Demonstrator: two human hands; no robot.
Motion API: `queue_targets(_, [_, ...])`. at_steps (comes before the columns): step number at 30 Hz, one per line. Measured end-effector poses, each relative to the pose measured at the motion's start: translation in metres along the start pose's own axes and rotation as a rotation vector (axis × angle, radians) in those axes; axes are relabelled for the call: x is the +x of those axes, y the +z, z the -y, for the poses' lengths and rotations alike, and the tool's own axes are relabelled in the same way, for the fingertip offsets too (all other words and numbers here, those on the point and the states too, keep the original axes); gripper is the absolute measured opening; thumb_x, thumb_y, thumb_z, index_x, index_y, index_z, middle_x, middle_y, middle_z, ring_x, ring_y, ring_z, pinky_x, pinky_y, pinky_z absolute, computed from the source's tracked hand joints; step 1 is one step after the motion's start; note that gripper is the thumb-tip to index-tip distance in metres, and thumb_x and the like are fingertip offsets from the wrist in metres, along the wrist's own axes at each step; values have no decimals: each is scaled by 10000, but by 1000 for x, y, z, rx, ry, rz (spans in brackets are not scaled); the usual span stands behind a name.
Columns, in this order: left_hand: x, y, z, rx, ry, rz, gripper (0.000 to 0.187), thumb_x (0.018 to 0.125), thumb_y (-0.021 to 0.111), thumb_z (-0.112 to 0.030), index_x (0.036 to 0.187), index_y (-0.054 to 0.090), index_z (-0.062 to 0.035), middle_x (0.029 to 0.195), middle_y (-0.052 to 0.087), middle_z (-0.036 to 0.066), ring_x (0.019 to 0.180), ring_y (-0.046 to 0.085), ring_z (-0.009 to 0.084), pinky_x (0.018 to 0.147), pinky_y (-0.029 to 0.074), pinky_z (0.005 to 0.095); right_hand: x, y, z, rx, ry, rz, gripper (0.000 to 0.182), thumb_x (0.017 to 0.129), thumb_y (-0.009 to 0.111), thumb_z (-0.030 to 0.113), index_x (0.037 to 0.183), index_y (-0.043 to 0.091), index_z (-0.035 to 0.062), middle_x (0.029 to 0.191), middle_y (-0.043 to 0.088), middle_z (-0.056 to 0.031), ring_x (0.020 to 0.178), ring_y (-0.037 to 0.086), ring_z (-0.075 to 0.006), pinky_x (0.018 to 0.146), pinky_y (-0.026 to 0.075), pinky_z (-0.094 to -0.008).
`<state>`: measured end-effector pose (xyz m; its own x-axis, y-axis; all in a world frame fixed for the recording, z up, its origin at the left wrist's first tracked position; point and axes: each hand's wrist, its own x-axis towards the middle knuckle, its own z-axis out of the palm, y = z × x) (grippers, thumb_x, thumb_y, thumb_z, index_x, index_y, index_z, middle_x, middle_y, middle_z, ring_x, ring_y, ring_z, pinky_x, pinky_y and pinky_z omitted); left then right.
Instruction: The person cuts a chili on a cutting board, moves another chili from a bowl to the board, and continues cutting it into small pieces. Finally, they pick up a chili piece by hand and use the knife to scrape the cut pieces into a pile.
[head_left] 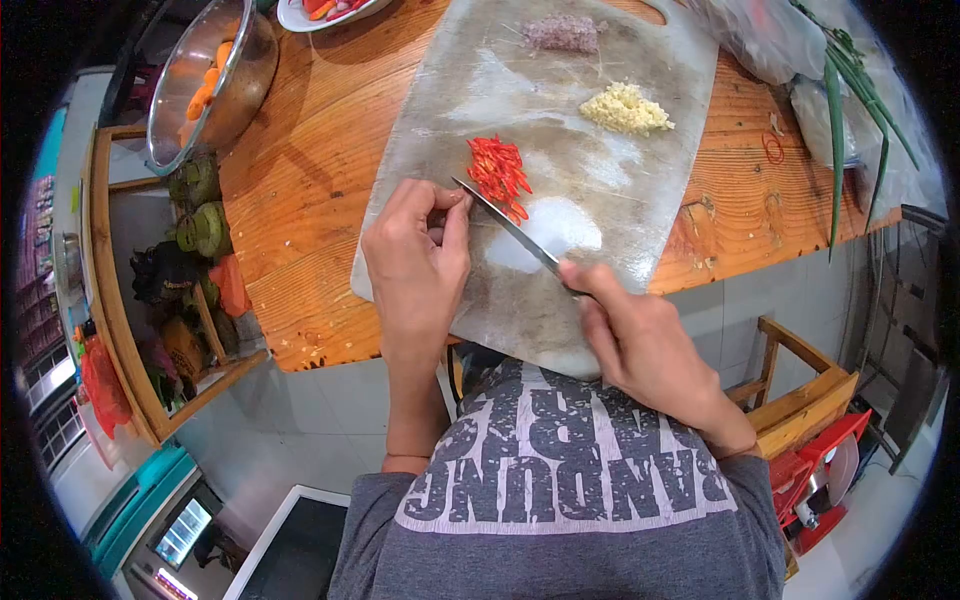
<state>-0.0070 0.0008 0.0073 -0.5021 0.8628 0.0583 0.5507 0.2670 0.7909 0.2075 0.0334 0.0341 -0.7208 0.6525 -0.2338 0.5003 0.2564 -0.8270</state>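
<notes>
My right hand (645,345) grips the handle of a knife (518,235), its narrow blade slanting up and left over the cutting board (440,100). The blade's tip reaches the fingertips of my left hand (420,245). Those fingers are curled and pressed together, and whatever they hold is hidden. Just beyond the blade lies a small heap of sliced red chili (495,170). Farther up the board are a pile of minced garlic (625,108) and a pale purplish chopped heap (562,33), perhaps shallot.
The board rests on a wooden table (300,200). A glass bowl (240,80) with orange pieces stands at the left edge, beside a white plate (335,20) of red slices. Plastic bags (760,45) and green onions (850,85) lie at the right. A wooden stool (800,400) stands below.
</notes>
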Motion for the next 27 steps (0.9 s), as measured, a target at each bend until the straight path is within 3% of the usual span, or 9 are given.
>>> queue_targets(5, [2, 1, 0, 21, 61, -11, 84, 875, 707, -39, 871, 677, 39, 773, 683, 98, 641, 633, 118, 577, 496, 274, -8, -23, 7, 93, 158, 49, 347, 950, 536, 44, 1294, 513, 87, 743, 624, -217, 673, 663, -411, 613, 507, -484])
queue_targets(11, [0, 1, 3, 3, 14, 20, 79, 879, 699, -29, 881, 670, 44, 801, 672, 109, 641, 646, 133, 575, 515, 280, -1, -7, -4, 91, -28, -58, 332, 949, 545, 33, 1279, 518, 64, 758, 629, -223, 677, 667, -410, 618, 511, -485])
queue_targets(20, [-1, 0, -1, 94, 64, 12, 63, 877, 681, -8, 907, 667, 46, 853, 680, 125, 713, 684, 172, 607, 539, 287, 4, -5, 3, 64, 7, -5, 344, 950, 533, 34, 1290, 486, 48, 810, 644, -235, 672, 663, -416, 613, 516, -499])
queue_targets(27, [0, 0, -1, 121, 50, 28, 60, 876, 676, -2, 917, 666, 40, 866, 685, 124, 734, 678, 172, 627, 554, 296, 22, 12, 0, 65, -100, -66, 362, 945, 528, 26, 1299, 458, 42, 723, 620, -237, 647, 642, -431, 582, 487, -521])
